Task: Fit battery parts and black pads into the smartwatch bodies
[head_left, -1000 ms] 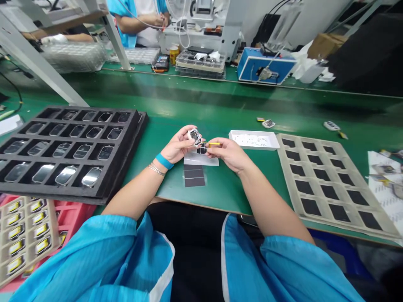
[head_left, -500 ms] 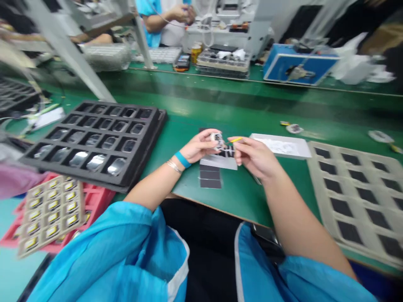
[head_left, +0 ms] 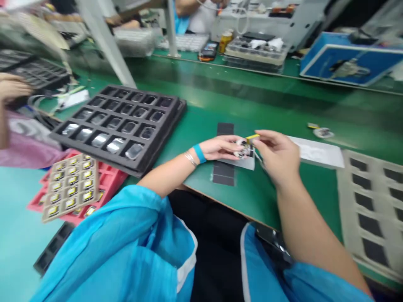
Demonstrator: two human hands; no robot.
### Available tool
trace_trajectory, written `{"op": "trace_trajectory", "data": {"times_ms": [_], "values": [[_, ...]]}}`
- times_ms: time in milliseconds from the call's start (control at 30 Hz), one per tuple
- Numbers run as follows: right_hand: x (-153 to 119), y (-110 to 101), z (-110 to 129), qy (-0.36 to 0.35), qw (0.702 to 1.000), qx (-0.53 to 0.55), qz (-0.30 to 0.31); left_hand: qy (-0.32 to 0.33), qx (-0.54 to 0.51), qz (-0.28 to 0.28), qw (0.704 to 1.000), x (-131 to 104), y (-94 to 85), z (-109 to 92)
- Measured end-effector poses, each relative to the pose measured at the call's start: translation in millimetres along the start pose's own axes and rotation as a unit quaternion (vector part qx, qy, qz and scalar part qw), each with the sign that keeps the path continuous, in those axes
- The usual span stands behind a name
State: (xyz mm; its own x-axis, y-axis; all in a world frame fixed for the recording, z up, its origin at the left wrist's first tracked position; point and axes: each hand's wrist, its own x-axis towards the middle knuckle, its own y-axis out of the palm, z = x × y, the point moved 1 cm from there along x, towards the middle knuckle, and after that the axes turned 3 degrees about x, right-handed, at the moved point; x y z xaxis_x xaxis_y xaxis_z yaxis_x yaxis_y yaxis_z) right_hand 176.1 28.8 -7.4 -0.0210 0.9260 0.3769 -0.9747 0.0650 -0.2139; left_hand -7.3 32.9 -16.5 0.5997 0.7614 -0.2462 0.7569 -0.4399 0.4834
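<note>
White and dark, one small device housing (head_left: pixel 242 149), blurred, held in the left hand (head_left: pixel 224 147) between thumb and fingers, above the worktop (head_left: pixel 201 121). Yellow-edged, one small flat part (head_left: pixel 252 137), pinched by thumb and fingers of the right hand (head_left: pixel 277 153), just beside the housing; whether the two pieces are joined, cannot tell. Hands close to each other, both closed on their pieces. Wristwear, left: one blue band (head_left: pixel 199 153), several thin bracelets (head_left: pixel 190 158). Beneath and near the left hand: one white sheet (head_left: pixel 248 162), partly hidden; dark rectangular strips (head_left: pixel 223 173), lying on the green surface. Right of the right hand: one shallow white tray (head_left: pixel 321 152), contents blurred; beyond it, one pale tray (head_left: pixel 349 201) with dark rectangular pads in its compartments. Farther back, one round whitish piece (head_left: pixel 323 133) with a yellow-ended part beside it. Left side: black foam trays (head_left: pixel 151 155), stacked, the top one holding glossy rounded panels in its compartments. Lower left: one beige tray (head_left: pixel 64 180) of yellow-and-white pieces, resting on red trays (head_left: pixel 110 178). Far left edge: another person's hand (head_left: pixel 14 87), near dark trays. Back right: one blue case (head_left: pixel 349 58), tilted in view.
</note>
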Motion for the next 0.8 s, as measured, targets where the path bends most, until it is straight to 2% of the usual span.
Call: {"op": "trace_trajectory", "data": {"times_ms": [233, 367, 433, 533, 633, 733, 800], "values": [[0.7, 7.2, -2.4, -0.029, 0.998, -0.023, 0.048, 0.017, 0.032, -0.054, 0.998, 6.6, -0.7, 0.5], [2.9, 16.2, -3.7, -0.018, 0.997, -0.045, 0.054, 0.025, 0.054, -0.090, 0.994, 8.6, 1.6, 1.0], [6.9, 20.6, -7.6, 0.004, 0.998, -0.033, 0.055, 0.032, 0.052, -0.124, 0.990, 9.5, -0.6, -0.9], [13.9, 23.6, -16.0, 0.023, 0.998, -0.030, 0.047, 0.071, 0.019, -0.207, 0.976, 10.7, -9.4, -5.6], [17.4, 24.9, -25.6, 0.021, 0.991, -0.106, 0.082, 0.103, -0.020, -0.260, 0.960, 12.2, -18.6, -7.9], [16.6, 28.2, -34.7, 0.003, 0.969, -0.201, 0.143, 0.094, -0.037, -0.260, 0.960, 14.4, -21.0, -6.0], [15.1, 30.3, -38.9, -0.011, 0.956, -0.246, 0.161, 0.088, -0.041, -0.262, 0.960, 15.1, -18.7, -4.4]]}}
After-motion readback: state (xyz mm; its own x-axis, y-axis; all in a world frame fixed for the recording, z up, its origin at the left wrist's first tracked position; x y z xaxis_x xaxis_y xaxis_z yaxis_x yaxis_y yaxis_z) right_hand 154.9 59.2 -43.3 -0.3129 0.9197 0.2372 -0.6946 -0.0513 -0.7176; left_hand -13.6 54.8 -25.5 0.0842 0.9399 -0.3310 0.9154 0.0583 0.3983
